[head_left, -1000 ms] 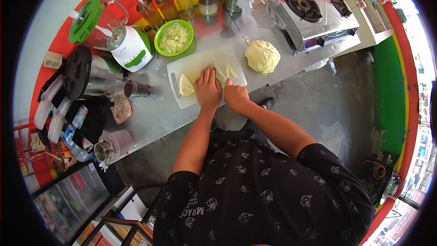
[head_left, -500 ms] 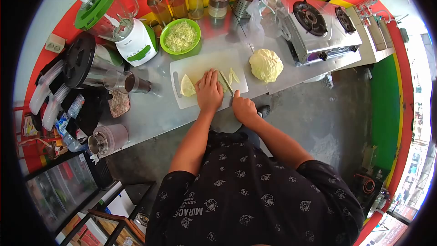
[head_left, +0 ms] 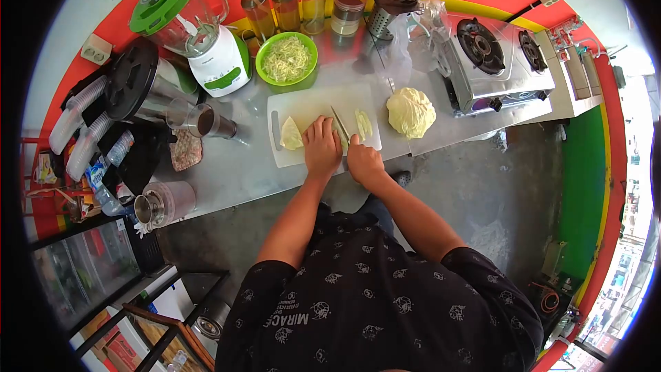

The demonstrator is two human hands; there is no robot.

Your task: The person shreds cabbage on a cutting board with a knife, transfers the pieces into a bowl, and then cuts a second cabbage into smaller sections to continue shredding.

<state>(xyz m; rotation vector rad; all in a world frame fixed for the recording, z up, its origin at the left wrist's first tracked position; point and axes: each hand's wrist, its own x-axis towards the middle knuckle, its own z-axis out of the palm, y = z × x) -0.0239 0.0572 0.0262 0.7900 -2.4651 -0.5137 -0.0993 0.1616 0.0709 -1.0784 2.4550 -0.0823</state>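
Note:
My left hand (head_left: 322, 146) presses flat on a piece of cabbage on the white cutting board (head_left: 303, 105). My right hand (head_left: 363, 160) grips a knife (head_left: 341, 124) whose blade lies across the board just right of my left fingers. Cut cabbage strips (head_left: 363, 124) lie to the right of the blade. A cabbage wedge (head_left: 290, 134) rests at the board's left. A larger cabbage head (head_left: 411, 111) sits on the counter to the right of the board.
A green bowl of shredded cabbage (head_left: 286, 59) stands behind the board. A blender (head_left: 200, 34), bottles (head_left: 286, 0), a metal cup (head_left: 210, 122) and stacked plastic cups (head_left: 82, 138) crowd the left. A two-burner gas stove (head_left: 499, 58) stands at the right.
The knife has moved across the cabbage and more cut strips lie to the right of the blade. My left hand stays on the cabbage. The camera view has shifted slightly.

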